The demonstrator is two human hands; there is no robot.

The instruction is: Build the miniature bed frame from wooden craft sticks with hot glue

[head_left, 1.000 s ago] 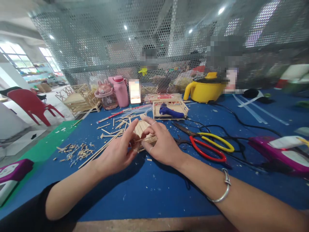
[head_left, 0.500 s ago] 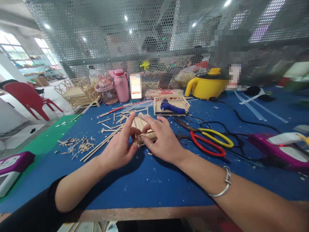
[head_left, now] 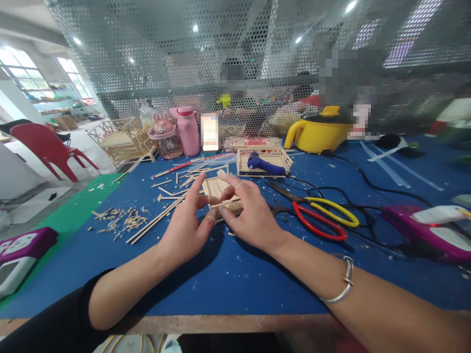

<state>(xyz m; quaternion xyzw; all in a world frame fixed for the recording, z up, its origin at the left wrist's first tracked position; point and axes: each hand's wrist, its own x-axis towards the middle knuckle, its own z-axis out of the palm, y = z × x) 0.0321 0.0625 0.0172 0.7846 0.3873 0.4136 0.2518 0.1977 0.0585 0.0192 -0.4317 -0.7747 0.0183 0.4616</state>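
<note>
A small slatted panel built of thin wooden sticks (head_left: pixel 215 185) lies on the blue table, partly covered by my fingers. My left hand (head_left: pixel 186 220) pinches at its near left edge with thumb and fingers, the index finger raised. From the right, my right hand (head_left: pixel 253 213) has its thumb and a bent finger closed on a thin wooden stick (head_left: pixel 230 201) along the panel's near side, its index finger stretched over the slats. Both hands meet at this stick, and the left fingertips seem to touch its end. The exact contact is hidden.
Loose sticks (head_left: pixel 156 220) and a pile of offcuts (head_left: pixel 130 219) lie left. Red-and-yellow-handled scissors (head_left: pixel 320 218) and black cables are right. Behind stand a stick tray (head_left: pixel 243 166) carrying a blue hot glue gun (head_left: pixel 267 165), a phone (head_left: pixel 210 132), a pink flask (head_left: pixel 188 132) and a yellow pot (head_left: pixel 320 135).
The whole view has shifted slightly, so everything appears a little further right. The fingers have moved only a little along the stick; both hands stay at the panel's near edge.
</note>
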